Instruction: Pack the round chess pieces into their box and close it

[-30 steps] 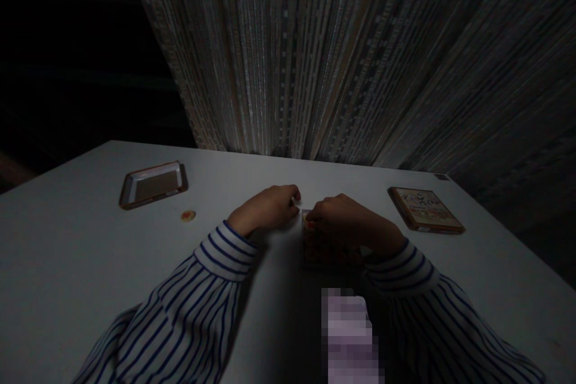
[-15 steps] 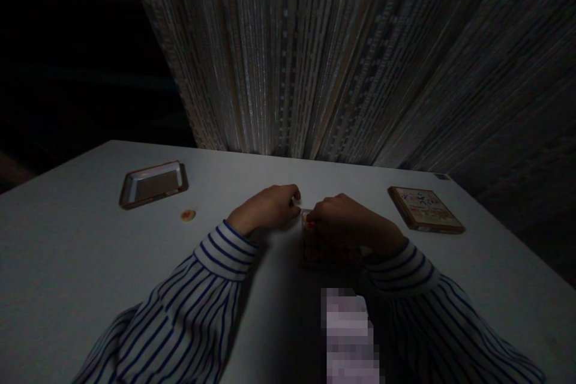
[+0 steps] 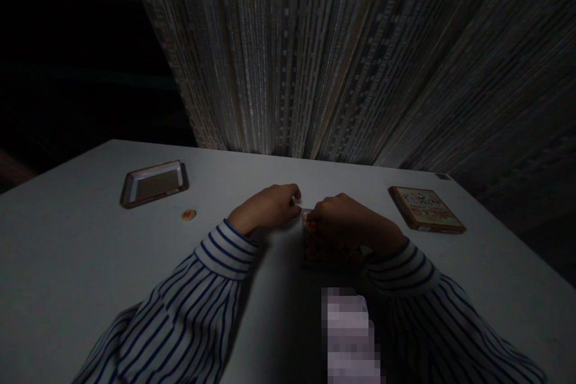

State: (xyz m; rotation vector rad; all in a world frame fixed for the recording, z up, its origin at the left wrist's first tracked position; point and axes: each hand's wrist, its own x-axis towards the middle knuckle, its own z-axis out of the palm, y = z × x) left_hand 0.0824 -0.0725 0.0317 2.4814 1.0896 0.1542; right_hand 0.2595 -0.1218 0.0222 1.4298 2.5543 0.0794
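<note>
A small clear-edged tray [image 3: 310, 265] of round game pieces lies in front of me, partly hidden under my right hand and in deep shadow. My right hand [image 3: 348, 219] bends over it, its fingertips closed on a round game piece [image 3: 309, 223] at the tray's far left corner. Just left of the tray, my left hand [image 3: 267, 210] rests near the table, thumb and forefinger apart with nothing visible between them. One loose round piece with a red mark [image 3: 188, 215] lies on the table farther left.
An open shallow box part [image 3: 153, 185] sits at the back left of the white table [image 3: 81, 252]. A brown box with printed characters [image 3: 425, 209] lies at the right. Striped curtains [image 3: 288, 60] hang behind the far edge. A pixelated patch [image 3: 348, 336] covers something near me.
</note>
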